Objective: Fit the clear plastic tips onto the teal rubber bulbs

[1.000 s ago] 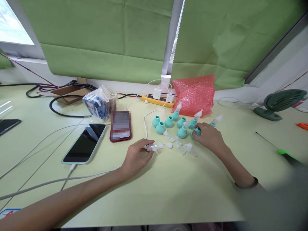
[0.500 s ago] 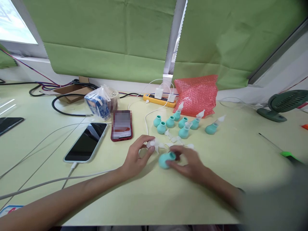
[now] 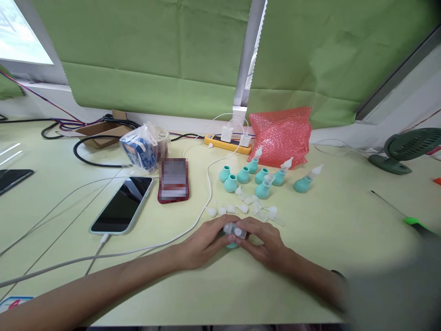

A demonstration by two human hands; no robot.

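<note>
Both my hands meet over one teal rubber bulb [image 3: 232, 244] near the table's front middle. My left hand [image 3: 204, 243] curls round its left side and my right hand [image 3: 263, 241] pinches a clear plastic nozzle piece [image 3: 235, 230] at its top. Just beyond them lie several loose clear nozzle parts [image 3: 255, 209]. Farther back stand several teal bulbs [image 3: 243, 175], some fitted with white tips, one [image 3: 303, 183] apart at the right.
A pink bubble-wrap bag [image 3: 280, 135] and a yellow power strip [image 3: 227, 141] sit at the back. Two phones [image 3: 121, 204] [image 3: 173, 179] lie at the left, with white cables [image 3: 103, 255] crossing the table. A green fan [image 3: 403, 149] and a green-handled tool [image 3: 413, 223] are at the right.
My right hand brought a teal bulb from the group toward me. My left hand carried a clear nozzle piece to it, and both hands now close together on the bulb.
</note>
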